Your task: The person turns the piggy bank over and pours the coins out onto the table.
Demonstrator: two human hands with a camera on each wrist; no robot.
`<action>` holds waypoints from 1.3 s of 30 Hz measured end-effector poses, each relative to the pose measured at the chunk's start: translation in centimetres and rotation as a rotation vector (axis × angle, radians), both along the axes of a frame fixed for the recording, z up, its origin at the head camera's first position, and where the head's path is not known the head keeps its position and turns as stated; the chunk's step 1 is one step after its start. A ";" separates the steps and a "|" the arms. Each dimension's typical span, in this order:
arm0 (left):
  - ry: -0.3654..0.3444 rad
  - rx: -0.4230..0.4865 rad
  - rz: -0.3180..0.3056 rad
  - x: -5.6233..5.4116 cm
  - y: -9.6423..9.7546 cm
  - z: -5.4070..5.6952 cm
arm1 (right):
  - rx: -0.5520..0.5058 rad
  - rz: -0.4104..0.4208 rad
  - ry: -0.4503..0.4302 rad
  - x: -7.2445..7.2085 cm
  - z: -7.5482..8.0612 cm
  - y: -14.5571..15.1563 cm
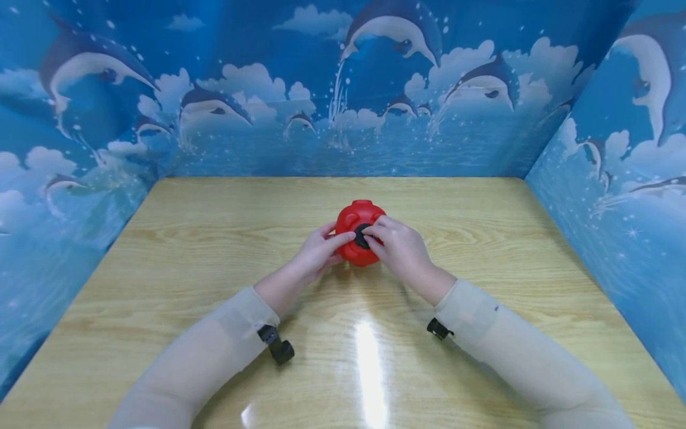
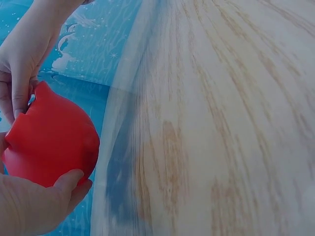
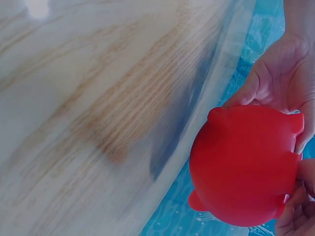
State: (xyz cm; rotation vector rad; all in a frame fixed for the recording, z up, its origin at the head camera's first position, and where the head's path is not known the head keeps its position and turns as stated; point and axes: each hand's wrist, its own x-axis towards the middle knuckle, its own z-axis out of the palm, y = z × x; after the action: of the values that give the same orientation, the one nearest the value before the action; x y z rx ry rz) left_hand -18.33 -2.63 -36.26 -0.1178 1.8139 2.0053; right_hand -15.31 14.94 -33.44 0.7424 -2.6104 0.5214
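A red piggy bank [image 1: 357, 256], rounded with stubby knobs, is held over the middle of the table, its black plug [image 1: 361, 241] facing the person. My left hand [image 1: 315, 251] grips the bank from the left, thumb across the near face by the plug and fingers behind. From the right, my right hand [image 1: 403, 245] pinches at the plug with thumb and fingertips. The left wrist view shows the smooth side of the piggy bank [image 2: 54, 140] above the left hand [image 2: 42, 199]. In the right wrist view the bank [image 3: 243, 164] hides most of the plug side.
A light wood-grain table [image 1: 214, 220] spreads under both arms, with a bright glare streak near the front. Blue dolphin-print walls [image 1: 268, 137] stand along the back and both sides. Small black cameras [image 1: 277, 345] are strapped to the sleeves.
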 end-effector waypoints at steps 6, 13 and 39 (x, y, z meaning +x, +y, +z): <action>-0.010 0.005 0.003 0.0 0.0 0.0 | 0.017 0.010 -0.005 -0.1 0.0 0.0; -0.009 -0.005 0.005 -0.1 0.0 0.0 | 0.029 0.024 0.006 -0.1 0.1 0.0; 0.009 0.010 0.005 0.0 0.2 -0.1 | 0.155 0.109 0.122 -0.5 0.4 0.4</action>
State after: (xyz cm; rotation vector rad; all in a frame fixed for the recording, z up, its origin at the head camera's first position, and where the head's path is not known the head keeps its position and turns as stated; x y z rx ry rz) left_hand -18.36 -2.43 -36.37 -0.1100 1.8111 2.0210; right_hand -15.86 15.32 -33.04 0.9402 -2.5274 0.2951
